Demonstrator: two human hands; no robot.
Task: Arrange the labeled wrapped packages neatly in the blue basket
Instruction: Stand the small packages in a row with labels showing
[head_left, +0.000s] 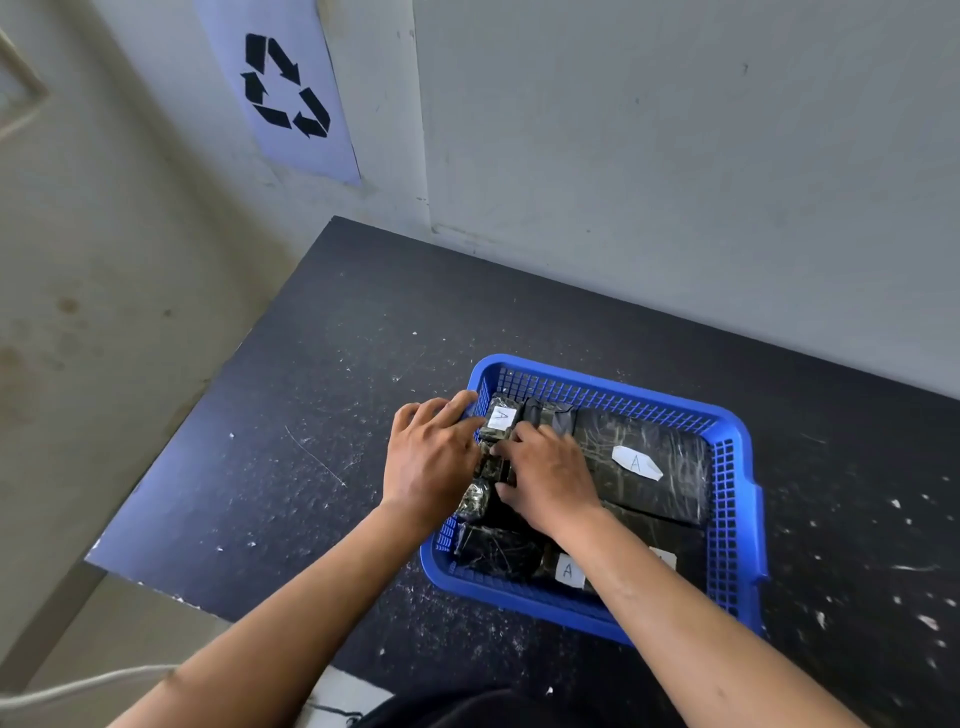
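Observation:
A blue basket (730, 499) sits on the black table and holds several black packages wrapped in clear film, some with white "A" labels. A large labelled package (649, 467) fills its right side. A small labelled package (500, 420) lies in the far left corner. Another labelled package (563, 569) lies near the front. My left hand (431, 457) rests over the basket's left rim with its fingers on the small packages. My right hand (550, 478) presses down on a small package (491, 467) in the middle left, mostly hiding it. Whether either hand grips it is unclear.
The black speckled table (311, 415) stretches to the left and behind the basket, with its left edge over the floor. Grey walls stand close behind, one bearing a recycling sign (285, 88). A white cord (78, 686) runs at the lower left.

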